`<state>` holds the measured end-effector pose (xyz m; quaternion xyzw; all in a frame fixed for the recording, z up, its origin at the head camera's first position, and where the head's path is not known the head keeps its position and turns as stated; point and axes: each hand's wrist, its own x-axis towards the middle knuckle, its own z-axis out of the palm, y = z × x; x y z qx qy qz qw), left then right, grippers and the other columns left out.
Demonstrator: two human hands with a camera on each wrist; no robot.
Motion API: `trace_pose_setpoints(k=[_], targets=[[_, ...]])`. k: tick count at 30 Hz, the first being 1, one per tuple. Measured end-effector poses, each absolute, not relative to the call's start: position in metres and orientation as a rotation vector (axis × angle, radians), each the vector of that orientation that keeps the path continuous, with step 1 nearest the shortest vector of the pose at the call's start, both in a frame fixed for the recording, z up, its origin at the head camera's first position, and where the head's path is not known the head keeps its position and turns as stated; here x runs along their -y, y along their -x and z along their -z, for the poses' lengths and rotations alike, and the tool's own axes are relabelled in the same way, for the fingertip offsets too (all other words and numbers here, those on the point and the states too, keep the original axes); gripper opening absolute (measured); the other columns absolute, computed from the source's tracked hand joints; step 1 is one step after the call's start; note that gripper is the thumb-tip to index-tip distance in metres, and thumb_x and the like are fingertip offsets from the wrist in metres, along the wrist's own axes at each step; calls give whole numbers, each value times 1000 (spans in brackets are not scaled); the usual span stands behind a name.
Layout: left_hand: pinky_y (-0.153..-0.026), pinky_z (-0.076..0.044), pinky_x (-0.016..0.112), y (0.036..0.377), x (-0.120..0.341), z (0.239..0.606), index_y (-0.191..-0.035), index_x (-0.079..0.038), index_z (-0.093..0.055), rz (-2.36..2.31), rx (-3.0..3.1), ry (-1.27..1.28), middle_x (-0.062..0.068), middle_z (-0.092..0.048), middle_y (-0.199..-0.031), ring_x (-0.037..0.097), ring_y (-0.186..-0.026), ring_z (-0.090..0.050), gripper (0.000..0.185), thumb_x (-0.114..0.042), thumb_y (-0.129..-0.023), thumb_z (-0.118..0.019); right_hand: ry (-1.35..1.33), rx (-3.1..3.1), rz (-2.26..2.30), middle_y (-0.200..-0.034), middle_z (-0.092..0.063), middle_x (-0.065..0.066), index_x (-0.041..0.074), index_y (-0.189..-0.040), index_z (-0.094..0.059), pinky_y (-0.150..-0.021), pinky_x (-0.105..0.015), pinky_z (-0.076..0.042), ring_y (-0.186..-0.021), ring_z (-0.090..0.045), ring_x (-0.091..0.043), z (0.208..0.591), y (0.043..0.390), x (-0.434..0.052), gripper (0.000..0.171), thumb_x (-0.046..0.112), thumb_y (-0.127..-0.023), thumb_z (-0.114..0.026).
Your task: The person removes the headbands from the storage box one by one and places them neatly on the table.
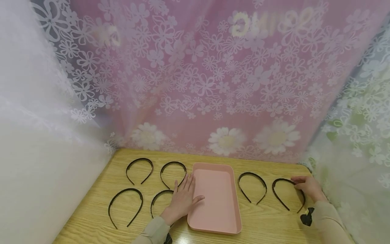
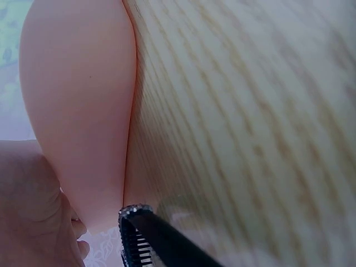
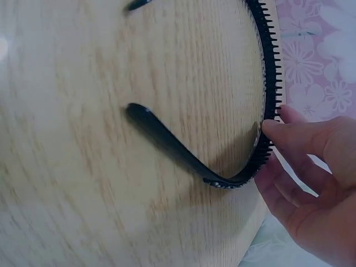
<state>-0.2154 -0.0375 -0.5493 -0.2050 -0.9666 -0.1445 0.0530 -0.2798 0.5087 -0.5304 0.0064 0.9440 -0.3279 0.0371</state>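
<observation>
My right hand point(image 1: 308, 188) pinches a black toothed headband point(image 3: 268, 67) between thumb and fingers at its upper right curve, at the far right of the table. Small teeth line the band's outer edge in the right wrist view. With fingers straight, my left hand point(image 1: 181, 200) rests on the left rim of a pink rectangular tray point(image 1: 214, 200), its thumb reaching over the inside. Partly hidden beneath that hand lies another black headband point(image 1: 156, 197). The tray's side wall point(image 2: 83, 83) fills the left of the left wrist view.
Left of the tray lie more black headbands, one at upper left point(image 1: 139, 159), one at lower left point(image 1: 125, 190) and one near the tray's top corner point(image 1: 173, 163). Another headband point(image 1: 252, 174) lies right of the tray. A floral pink curtain point(image 1: 213, 84) hangs behind the wooden table point(image 1: 91, 203).
</observation>
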Motion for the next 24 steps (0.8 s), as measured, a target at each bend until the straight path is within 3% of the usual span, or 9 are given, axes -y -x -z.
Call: trace_pose_setpoints(k=[14,24], targets=[[-116,-19,71,215,39,548,-158,2,-29,447,2929,629,18,-24,-166,38,-153,-22,83,-55,-102,-50,114,-3238,872,-115,-68,-30,-4,-121,-71,-70,-52,-56,-94,-67,-46,516,275,-470,36,26,-103,-62],[-117,-17,70,215,38,550,-158,2,-28,448,2949,625,17,-23,-166,37,-153,-21,84,-57,-102,-48,152,-3228,955,-110,-73,-23,1,-121,-73,-71,-53,-57,-95,-68,-44,505,266,-417,35,30,-103,-62]])
